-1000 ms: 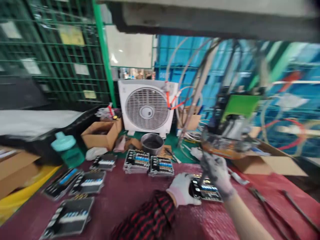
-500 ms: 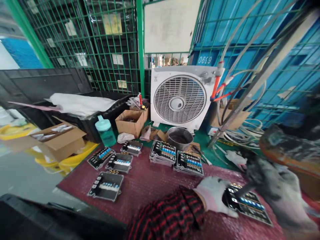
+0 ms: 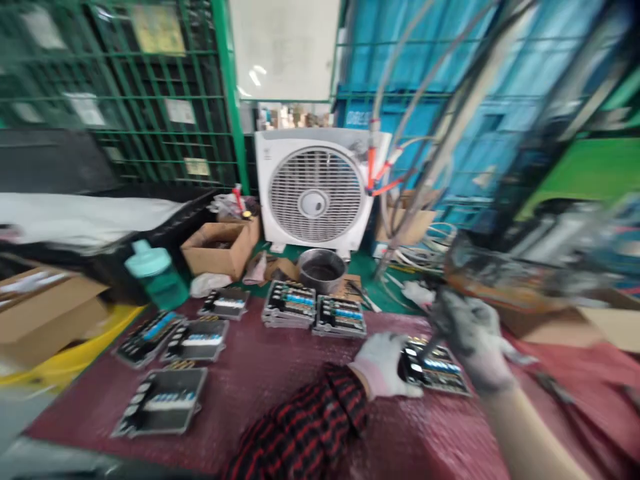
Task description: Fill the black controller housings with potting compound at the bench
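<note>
My left hand (image 3: 384, 365), in a whitish glove below a red-and-black checked sleeve, grips the left edge of a circuit board unit (image 3: 440, 368) that lies on the red mat (image 3: 280, 400). My right hand (image 3: 475, 343), in a grey-stained glove, is closed around a dark tool with a shaft (image 3: 429, 348) that slants down to the board; blur hides its exact kind. Left of my hands sit stacked board units (image 3: 289, 303) and another stack (image 3: 341, 316). Several metal-cased boards lie farther left, the nearest being a grey-framed one (image 3: 163, 403).
A box fan (image 3: 315, 193) stands at the back, with a metal bowl (image 3: 321, 268) before it. Cardboard boxes (image 3: 220, 250), a teal bottle (image 3: 159, 275) and a slanted pole with hoses (image 3: 435, 167) surround the work surface. Pliers-like handles (image 3: 557, 387) lie at right.
My view has swung right, so everything appears farther left. My left hand still holds the board, and my right hand keeps the dark tool over it.
</note>
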`<action>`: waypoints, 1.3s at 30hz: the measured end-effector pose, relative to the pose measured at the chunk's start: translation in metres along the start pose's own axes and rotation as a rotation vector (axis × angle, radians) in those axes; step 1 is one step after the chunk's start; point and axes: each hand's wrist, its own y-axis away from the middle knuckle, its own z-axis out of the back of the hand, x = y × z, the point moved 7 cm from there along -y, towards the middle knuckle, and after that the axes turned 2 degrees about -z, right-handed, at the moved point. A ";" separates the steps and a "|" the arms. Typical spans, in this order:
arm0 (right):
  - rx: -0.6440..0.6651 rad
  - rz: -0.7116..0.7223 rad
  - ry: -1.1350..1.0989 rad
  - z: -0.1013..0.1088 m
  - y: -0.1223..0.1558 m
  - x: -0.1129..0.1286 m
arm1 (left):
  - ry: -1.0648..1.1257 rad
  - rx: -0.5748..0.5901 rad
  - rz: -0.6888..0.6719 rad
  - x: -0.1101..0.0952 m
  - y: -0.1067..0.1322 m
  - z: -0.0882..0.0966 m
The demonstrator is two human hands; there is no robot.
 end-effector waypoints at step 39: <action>0.124 0.098 -0.081 -0.013 -0.019 0.006 | 0.002 -0.048 -0.036 0.005 -0.017 0.006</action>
